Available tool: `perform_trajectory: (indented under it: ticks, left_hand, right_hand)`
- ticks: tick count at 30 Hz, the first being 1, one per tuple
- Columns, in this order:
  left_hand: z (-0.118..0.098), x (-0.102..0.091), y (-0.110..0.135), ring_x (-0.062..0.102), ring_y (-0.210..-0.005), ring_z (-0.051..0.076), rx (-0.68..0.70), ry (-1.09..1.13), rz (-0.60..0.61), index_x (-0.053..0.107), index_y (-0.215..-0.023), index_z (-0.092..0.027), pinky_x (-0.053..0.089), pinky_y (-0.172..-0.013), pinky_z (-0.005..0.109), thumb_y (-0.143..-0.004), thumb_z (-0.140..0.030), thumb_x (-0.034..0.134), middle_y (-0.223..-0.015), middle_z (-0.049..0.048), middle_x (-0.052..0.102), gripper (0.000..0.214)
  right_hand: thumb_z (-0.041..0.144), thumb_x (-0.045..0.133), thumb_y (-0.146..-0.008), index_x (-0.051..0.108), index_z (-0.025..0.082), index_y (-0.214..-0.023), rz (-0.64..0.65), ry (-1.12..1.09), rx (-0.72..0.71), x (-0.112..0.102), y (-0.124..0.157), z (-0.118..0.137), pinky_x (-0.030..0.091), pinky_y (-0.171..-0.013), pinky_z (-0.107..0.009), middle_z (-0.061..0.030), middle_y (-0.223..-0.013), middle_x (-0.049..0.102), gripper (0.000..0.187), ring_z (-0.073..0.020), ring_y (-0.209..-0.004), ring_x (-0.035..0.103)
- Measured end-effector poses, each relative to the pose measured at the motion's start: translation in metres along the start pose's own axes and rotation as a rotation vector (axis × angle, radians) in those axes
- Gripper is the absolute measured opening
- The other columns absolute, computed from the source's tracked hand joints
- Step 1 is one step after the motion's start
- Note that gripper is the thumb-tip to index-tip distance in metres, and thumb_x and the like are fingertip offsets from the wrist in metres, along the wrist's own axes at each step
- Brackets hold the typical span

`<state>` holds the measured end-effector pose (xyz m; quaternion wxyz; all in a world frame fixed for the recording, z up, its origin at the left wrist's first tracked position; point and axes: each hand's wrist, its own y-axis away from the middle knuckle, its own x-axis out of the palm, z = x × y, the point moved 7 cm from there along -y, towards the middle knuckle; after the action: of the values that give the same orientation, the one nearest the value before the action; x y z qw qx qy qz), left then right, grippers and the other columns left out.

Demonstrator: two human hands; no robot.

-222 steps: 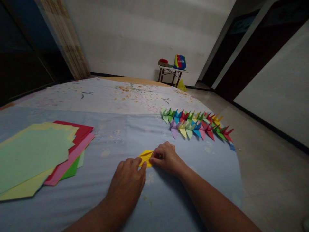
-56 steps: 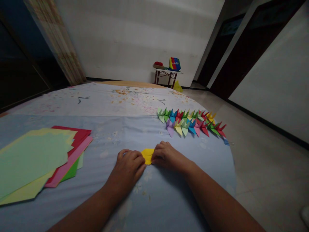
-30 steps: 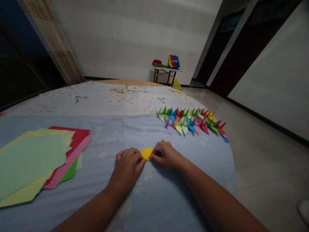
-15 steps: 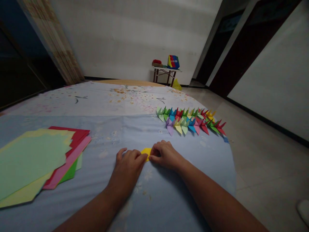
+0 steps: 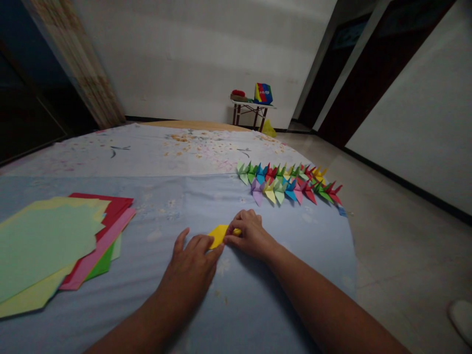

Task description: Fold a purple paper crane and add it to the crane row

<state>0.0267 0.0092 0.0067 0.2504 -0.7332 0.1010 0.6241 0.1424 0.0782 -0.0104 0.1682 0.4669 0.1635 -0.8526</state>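
Note:
A small folded yellow paper (image 5: 218, 236) lies on the blue cloth in front of me, between my two hands. The fingertips of my left hand (image 5: 197, 255) press on its left and near edge, with the index finger and thumb touching it and the other fingers spread. My right hand (image 5: 249, 232) pinches its right end between thumb and fingers, and a bit of yellow shows through between them. Part of the paper is hidden under the right fingers, so I cannot tell its full folded shape.
Folded paper cranes (image 5: 280, 189) in many colours stand in two rows at the right of the table. Stacked sheets of coloured paper (image 5: 47, 241) lie at the left. A small stand (image 5: 254, 104) with a colourful box (image 5: 263, 93) is by the far wall.
My left fingers have drawn back a little to the left, so more of the yellow paper shows. My right hand stays pinched on it, slightly further left in view.

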Motion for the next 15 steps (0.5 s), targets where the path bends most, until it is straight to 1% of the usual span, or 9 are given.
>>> perform_trajectory:
  ticks: [4,9,12,15]
  left_hand:
    - [0.001,-0.001,0.0,0.056,-0.098,0.023,-0.007,0.023,0.027,0.063,-0.105,-0.03,0.021,-0.101,0.057,-0.079,-0.016,0.054,-0.099,0.0044,0.063,0.03]
    - [0.005,-0.002,0.001,0.055,-0.099,0.021,-0.03,0.063,0.018,0.064,-0.103,-0.032,0.02,-0.102,0.055,-0.079,-0.017,0.055,-0.1,0.0021,0.063,0.029]
    - [0.005,-0.003,0.001,0.055,-0.098,0.021,-0.022,0.08,0.008,0.064,-0.101,-0.032,0.02,-0.102,0.056,-0.079,-0.018,0.054,-0.099,0.0019,0.063,0.028]
    - [0.005,-0.004,0.0,0.054,-0.098,0.021,-0.017,0.081,-0.003,0.064,-0.102,-0.031,0.019,-0.102,0.056,-0.08,-0.018,0.052,-0.099,0.0018,0.062,0.028]
  right_hand:
    - [0.043,0.069,-0.073,0.065,0.027,-0.085,-0.006,0.051,0.041,-0.002,0.0,-0.002,0.025,-0.081,-0.037,-0.0031,-0.099,0.052,0.02,-0.022,-0.099,0.039]
    - [0.046,0.069,-0.072,0.065,0.027,-0.084,0.028,0.073,0.103,-0.009,0.0,-0.013,0.025,-0.081,-0.037,-0.0028,-0.099,0.052,0.023,-0.0224,-0.1,0.039]
    - [0.044,0.07,-0.071,0.065,0.027,-0.082,0.046,0.085,0.149,-0.016,0.001,-0.024,0.025,-0.081,-0.037,-0.0031,-0.098,0.052,0.021,-0.0232,-0.1,0.04]
    - [0.037,0.072,-0.07,0.065,0.027,-0.083,0.052,0.081,0.164,-0.022,0.001,-0.031,0.025,-0.082,-0.038,-0.0027,-0.098,0.052,0.017,-0.0233,-0.1,0.04]
